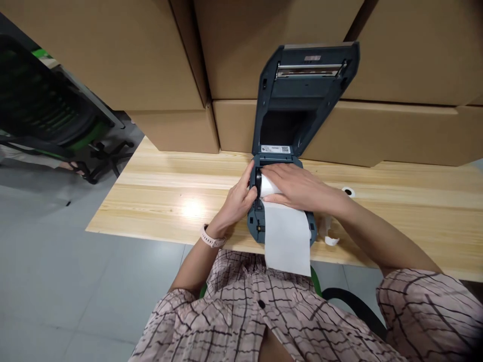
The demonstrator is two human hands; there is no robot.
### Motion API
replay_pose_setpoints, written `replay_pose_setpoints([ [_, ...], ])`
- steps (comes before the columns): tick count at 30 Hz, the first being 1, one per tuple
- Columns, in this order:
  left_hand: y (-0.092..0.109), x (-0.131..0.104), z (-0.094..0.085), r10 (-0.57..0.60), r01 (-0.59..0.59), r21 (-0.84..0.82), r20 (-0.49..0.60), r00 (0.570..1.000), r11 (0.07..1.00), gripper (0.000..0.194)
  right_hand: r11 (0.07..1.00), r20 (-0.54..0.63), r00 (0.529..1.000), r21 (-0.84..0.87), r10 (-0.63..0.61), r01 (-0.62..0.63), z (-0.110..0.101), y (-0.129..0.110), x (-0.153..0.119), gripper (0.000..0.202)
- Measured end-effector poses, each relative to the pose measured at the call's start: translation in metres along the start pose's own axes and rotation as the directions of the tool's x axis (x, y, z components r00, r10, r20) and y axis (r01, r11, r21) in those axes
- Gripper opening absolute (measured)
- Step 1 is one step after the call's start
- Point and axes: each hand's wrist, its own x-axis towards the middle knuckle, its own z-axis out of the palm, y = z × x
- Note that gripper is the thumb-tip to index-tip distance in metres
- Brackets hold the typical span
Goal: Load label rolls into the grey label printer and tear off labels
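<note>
A dark grey label printer [308, 89] sits on the wooden table with its lid raised. Inside its base lies a white paper roll [267, 187], and from it a strip of paper [287, 236] runs over the front edge towards me. My left hand [238, 200] holds the printer's left side, thumb and fingers by the black roll holder [258, 182]. Over the top of the roll, my right hand [292, 185] is closed round it from the right. That hand hides the roll's right end and part of the base.
Large cardboard boxes [275, 30] stand along the back of the wooden table [151, 196]. A small white roll [348, 192] and a curled paper scrap [332, 241] lie right of the printer. A dark chair [49, 100] and part of another person's arm [33, 157] are at the left.
</note>
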Motion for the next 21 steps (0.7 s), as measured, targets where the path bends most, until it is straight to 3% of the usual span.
replay_pose_setpoints([
  [2, -0.002, 0.000, -0.001, 0.019, -0.023, 0.042, 0.082, 0.996, 0.999, 0.073, 0.997, -0.125, 0.989, -0.015, -0.076, 0.075, 0.011, -0.014, -0.027, 0.063],
  [4, -0.003, 0.001, -0.003, 0.040, -0.051, 0.077, 0.142, 0.989, 0.996, 0.073, 0.992, -0.153, 0.980, -0.035, -0.125, 0.121, 0.025, -0.032, -0.055, 0.060],
  [8, -0.008, 0.002, -0.005, 0.061, -0.083, 0.122, 0.179, 0.982, 0.989, 0.071, 0.990, -0.245, 0.965, -0.122, -0.097, 0.069, 0.053, -0.065, -0.091, 0.063],
  [14, -0.014, 0.002, -0.002, 0.041, -0.051, 0.065, 0.143, 0.989, 0.997, 0.068, 0.977, -0.388, 0.918, -0.213, -0.078, -0.007, 0.072, -0.086, -0.092, 0.062],
  [21, -0.011, 0.001, -0.002, 0.035, -0.041, 0.054, 0.107, 0.994, 0.998, 0.063, 0.968, -0.390, 0.919, -0.246, -0.054, -0.047, 0.074, -0.096, -0.088, 0.073],
])
